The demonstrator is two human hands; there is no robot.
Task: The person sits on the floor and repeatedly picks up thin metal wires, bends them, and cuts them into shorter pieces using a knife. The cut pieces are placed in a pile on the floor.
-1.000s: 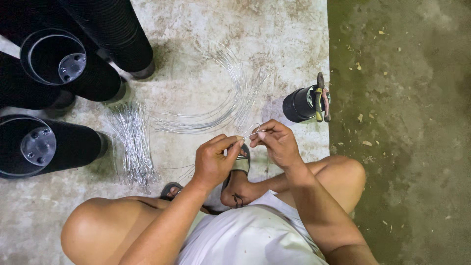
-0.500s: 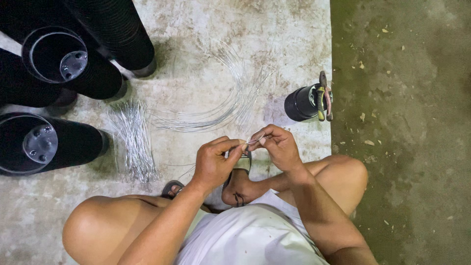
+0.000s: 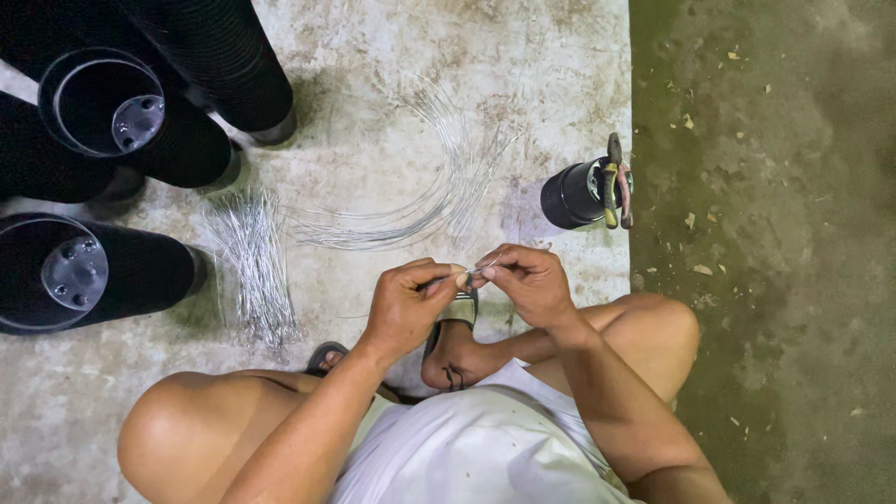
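I sit on a concrete floor with my knees spread. My left hand (image 3: 408, 303) and my right hand (image 3: 525, 280) meet in front of me, fingertips pinched together on a thin piece of silver wire (image 3: 469, 273). A bundle of short cut wires (image 3: 250, 263) lies on the floor to the left of my left hand. Long curved wires (image 3: 425, 191) fan out on the floor just beyond both hands.
Several black ribbed tubes (image 3: 89, 271) with metal end plates lie at the left. A small black cup (image 3: 574, 194) holding pliers (image 3: 614, 180) stands beyond my right hand, near the slab's edge. Darker rough ground (image 3: 775, 233) runs along the right.
Both hands stay pinched together on the wire, with only small finger movements. The view has shifted slightly.
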